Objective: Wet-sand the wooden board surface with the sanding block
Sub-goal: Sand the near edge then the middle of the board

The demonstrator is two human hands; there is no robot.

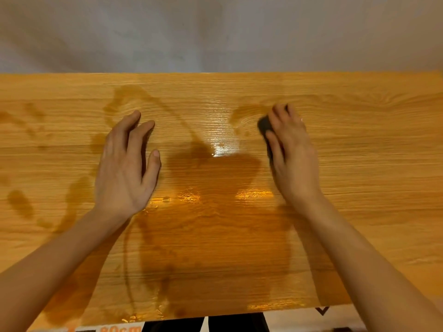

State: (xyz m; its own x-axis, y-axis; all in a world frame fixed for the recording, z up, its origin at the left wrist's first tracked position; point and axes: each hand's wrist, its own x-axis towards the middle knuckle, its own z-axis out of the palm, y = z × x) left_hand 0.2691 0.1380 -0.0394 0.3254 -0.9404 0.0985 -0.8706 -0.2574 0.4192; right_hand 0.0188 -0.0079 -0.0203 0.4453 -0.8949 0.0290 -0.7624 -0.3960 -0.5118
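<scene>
A wide wooden board [359, 149] with orange grain fills the view, and large wet patches darken its middle and left. My right hand [293, 152] lies palm down on the board right of centre, closed over a dark sanding block [265, 124] whose edge shows by the thumb and fingertips. My left hand [127, 164] rests flat on the board left of centre, fingers stretched forward and slightly apart, holding nothing. Both forearms reach in from the bottom corners.
A pale wall [215, 32] rises behind the board's far edge. Below the near edge show a white surface with orange print [119, 329] and black marks [322, 310]. Glossy water pools [223, 149] shine in the board's centre.
</scene>
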